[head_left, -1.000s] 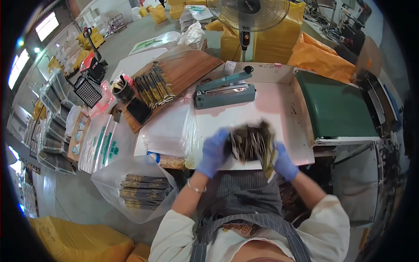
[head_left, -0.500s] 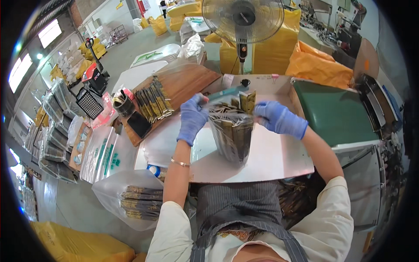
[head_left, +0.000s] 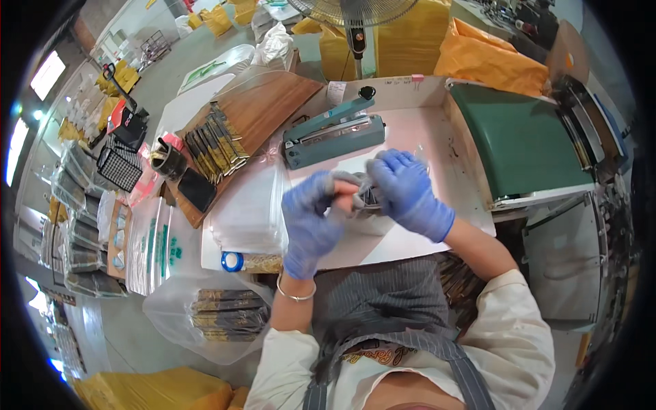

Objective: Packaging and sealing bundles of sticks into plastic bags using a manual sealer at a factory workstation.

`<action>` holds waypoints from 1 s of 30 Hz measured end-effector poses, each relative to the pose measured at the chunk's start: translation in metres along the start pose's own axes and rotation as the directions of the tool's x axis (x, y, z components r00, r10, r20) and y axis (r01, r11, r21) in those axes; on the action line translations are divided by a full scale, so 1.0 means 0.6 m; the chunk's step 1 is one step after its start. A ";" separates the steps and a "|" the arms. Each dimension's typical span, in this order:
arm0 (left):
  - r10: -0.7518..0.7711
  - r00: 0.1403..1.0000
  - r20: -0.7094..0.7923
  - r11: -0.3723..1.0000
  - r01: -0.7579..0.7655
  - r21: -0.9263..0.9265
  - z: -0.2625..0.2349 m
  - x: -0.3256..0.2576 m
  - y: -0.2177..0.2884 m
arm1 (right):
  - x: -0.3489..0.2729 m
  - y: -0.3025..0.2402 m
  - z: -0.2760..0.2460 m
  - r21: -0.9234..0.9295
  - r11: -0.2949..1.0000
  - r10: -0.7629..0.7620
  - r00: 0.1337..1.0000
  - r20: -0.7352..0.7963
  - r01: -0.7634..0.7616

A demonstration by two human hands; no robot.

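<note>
Both my hands, in blue gloves, meet over the white worktable (head_left: 465,232). Bare fingertips poke out of my left hand (head_left: 311,222), which is closed and pinching the gathered mouth of a clear plastic bag (head_left: 369,195). My right hand (head_left: 412,195) is curled over the other side of that mouth. Dark contents show through a small part of the bag between my hands; its lower body is mostly hidden. Just beyond my hands stands a teal impulse sealer (head_left: 338,139), its lever arm raised. Left of my left hand lies a stack of flat clear bags (head_left: 249,215).
A wooden board (head_left: 273,102) bears several black-and-gold sachets (head_left: 217,145) and a dark cup (head_left: 171,164) with tools. A filled bag of sachets (head_left: 229,314) sits at lower left. A green-topped surface (head_left: 512,140) stands right, a pedestal fan (head_left: 355,41) behind.
My hands have come together at the bag's mouth, gathering it. The bag of sachets, earlier upright and wide at the top, is now mostly hidden beneath them. The sealer has come into plain view.
</note>
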State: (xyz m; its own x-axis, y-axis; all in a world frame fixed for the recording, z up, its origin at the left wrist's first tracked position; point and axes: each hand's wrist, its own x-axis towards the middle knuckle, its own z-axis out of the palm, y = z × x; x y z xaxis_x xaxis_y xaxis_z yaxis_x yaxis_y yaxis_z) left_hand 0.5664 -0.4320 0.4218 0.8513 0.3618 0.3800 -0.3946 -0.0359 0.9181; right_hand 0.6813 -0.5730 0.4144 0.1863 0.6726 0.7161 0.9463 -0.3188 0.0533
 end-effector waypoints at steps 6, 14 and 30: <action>-0.234 0.959 0.159 0.966 0.248 -0.072 -0.017 0.024 -0.180 | 0.070 0.081 0.080 0.345 0.936 0.076 0.997 -0.003 -0.070; -0.545 0.837 0.059 0.734 0.509 -0.449 0.035 0.140 -0.453 | 0.121 0.223 0.402 0.429 0.734 0.628 0.766 -0.134 -0.527; -0.401 0.735 -0.547 0.902 0.421 -0.096 -0.142 0.027 -0.467 | 0.025 0.286 0.492 0.866 -0.115 0.808 0.460 0.367 -0.487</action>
State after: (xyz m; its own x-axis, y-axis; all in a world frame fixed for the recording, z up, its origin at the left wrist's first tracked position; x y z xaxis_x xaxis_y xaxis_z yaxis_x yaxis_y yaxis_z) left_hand 0.6613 -0.3367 0.1611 0.5948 0.7896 -0.1506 -0.0308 0.2096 0.9773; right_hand 0.9247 -0.4203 0.2290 0.9477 0.2968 0.1173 0.0287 0.2869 -0.9575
